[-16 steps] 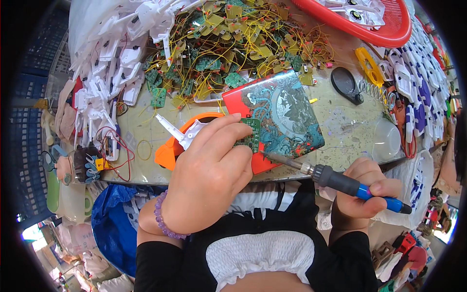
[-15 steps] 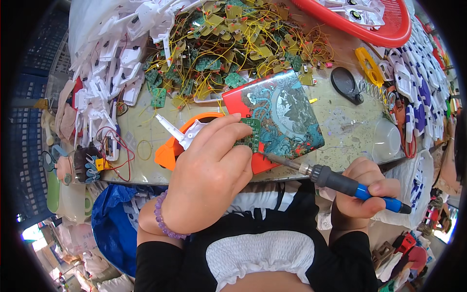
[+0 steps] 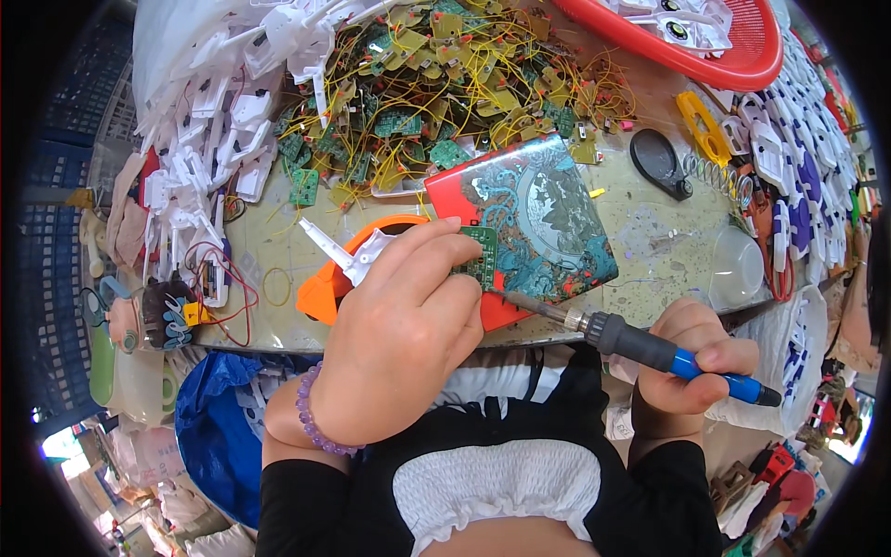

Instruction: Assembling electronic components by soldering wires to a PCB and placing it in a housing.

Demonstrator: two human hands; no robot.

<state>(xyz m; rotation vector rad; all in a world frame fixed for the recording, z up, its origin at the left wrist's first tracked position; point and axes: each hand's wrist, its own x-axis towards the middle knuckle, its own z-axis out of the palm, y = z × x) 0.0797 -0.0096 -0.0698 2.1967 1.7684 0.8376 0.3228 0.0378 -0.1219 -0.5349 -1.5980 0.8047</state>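
Note:
My left hand [image 3: 399, 325], with a purple bead bracelet at the wrist, has its fingers pressed on a green circuit board [image 3: 484, 265]. Part of the board is hidden beneath the fingers. A white plastic part [image 3: 327, 243] juts out from behind that hand, over an orange holder [image 3: 318, 295]; whether the hand grips it too, I cannot tell. In my right hand [image 3: 691, 357] is a soldering iron [image 3: 631, 342] with a blue and black handle. Its tip points left and lies at the board's lower edge. Under the board is a red book-like item [image 3: 548, 223] with a teal picture.
A heap of circuit boards with yellow wires [image 3: 418, 102] covers the back of the table [image 3: 650, 241]. White plastic parts [image 3: 213, 158] pile up at the left. At the right are a red basket [image 3: 687, 70], a black ring-shaped holder [image 3: 657, 160], a coiled spring [image 3: 719, 176] and a clear cup [image 3: 738, 265].
My right hand and the soldering iron have shifted very slightly left. My left hand and the circuit board look nearly still.

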